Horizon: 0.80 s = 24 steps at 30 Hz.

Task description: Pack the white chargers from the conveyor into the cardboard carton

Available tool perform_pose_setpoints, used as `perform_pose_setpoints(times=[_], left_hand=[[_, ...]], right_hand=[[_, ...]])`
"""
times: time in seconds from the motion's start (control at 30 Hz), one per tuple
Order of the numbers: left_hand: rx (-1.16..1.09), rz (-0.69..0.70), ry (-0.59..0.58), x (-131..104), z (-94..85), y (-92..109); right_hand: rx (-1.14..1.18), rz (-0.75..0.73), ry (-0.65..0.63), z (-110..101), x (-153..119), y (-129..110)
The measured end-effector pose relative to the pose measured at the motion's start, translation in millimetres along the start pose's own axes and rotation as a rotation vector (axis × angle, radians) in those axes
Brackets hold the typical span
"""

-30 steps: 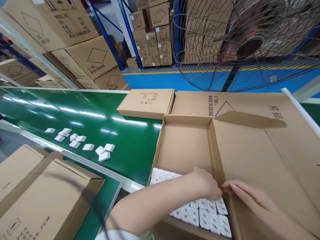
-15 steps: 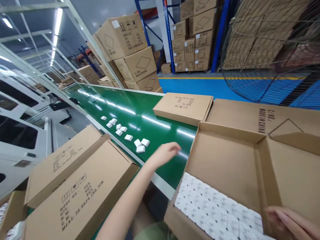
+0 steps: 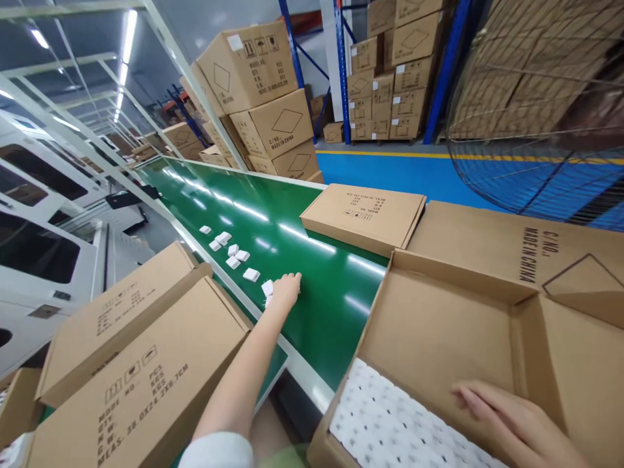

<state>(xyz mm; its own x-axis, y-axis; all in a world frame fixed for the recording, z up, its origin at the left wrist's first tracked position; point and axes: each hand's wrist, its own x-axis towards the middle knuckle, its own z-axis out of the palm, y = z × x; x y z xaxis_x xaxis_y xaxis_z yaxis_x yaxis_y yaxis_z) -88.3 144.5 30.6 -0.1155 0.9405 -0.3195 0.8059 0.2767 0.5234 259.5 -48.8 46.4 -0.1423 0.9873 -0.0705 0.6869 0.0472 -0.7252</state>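
My left hand point(image 3: 286, 289) reaches down over the green conveyor belt point(image 3: 322, 312), its fingers curled round a white plug charger that they mostly cover. Another white charger point(image 3: 267, 287) lies right beside that hand, and several more point(image 3: 234, 250) are scattered further up the belt. On the right, my right hand point(image 3: 502, 416) hovers over the open cardboard box point(image 3: 439, 325); its fingers are drawn together, slightly blurred, with nothing visible in them. Tight rows of white chargers point(image 3: 390, 416) fill the near side of this box.
Two closed cartons point(image 3: 146, 364) lie at the left beside the belt. A flat closed carton point(image 3: 363, 218) rests across the belt's far side. Behind it stand stacked cartons point(image 3: 273, 123), blue racking point(image 3: 341, 78) and a large wire-caged fan point(image 3: 536, 110).
My left hand has moved left and down the belt onto the near cluster of chargers. My right hand has come left over the open box. The view has shifted slightly.
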Motion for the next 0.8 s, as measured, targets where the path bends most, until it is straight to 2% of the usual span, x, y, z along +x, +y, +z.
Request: perform_pose_setpoints(times=[0.1,0.17,0.23,0.27,0.33,0.4,0.47,0.53,0.6,0.67,0.73,0.8], left_hand=[[-0.195,0.015,-0.109,-24.2,19.0,36.3],[-0.394,0.019,-0.245,-58.5,38.3,61.6],[-1.072,-0.184,-0.549,-97.2,57.4,80.2],[-1.253,-0.286,-0.669,-114.4,65.3,86.2],[-1.459,-0.411,-0.843,-138.9,76.2,93.5],[-1.494,-0.417,-0.943,-149.3,81.3,98.6],[-1.461,-0.314,-0.977,-151.4,84.3,106.3],[-1.332,-0.106,-0.983,-153.0,89.3,118.4],[-1.052,0.168,-0.989,-158.8,98.3,133.5],[-0.673,0.442,-1.016,-168.4,110.5,147.6],[-0.363,0.707,-1.015,-178.3,124.3,156.5],[-0.168,0.933,-0.958,-185.3,138.8,159.6]], right_hand=[[0.129,-0.005,-0.186,1.6,8.2,-16.7],[0.168,-0.008,-0.178,3.3,7.6,-18.6],[0.187,-0.008,-0.109,4.6,4.9,-16.2],[0.202,0.0,-0.058,4.6,3.5,-14.3],[0.247,0.03,0.062,2.9,1.6,-11.3],[0.282,0.047,0.168,-2.1,0.3,-10.4],[0.276,0.024,0.238,-11.3,-1.8,-12.4],[0.234,-0.022,0.32,-24.4,-6.0,-17.2],[0.167,-0.048,0.453,-39.4,-12.5,-24.6],[0.08,-0.058,0.57,-53.0,-20.4,-34.0],[-0.026,-0.092,0.616,-62.0,-28.8,-43.2],[-0.13,-0.175,0.602,-64.7,-37.0,-49.7]])
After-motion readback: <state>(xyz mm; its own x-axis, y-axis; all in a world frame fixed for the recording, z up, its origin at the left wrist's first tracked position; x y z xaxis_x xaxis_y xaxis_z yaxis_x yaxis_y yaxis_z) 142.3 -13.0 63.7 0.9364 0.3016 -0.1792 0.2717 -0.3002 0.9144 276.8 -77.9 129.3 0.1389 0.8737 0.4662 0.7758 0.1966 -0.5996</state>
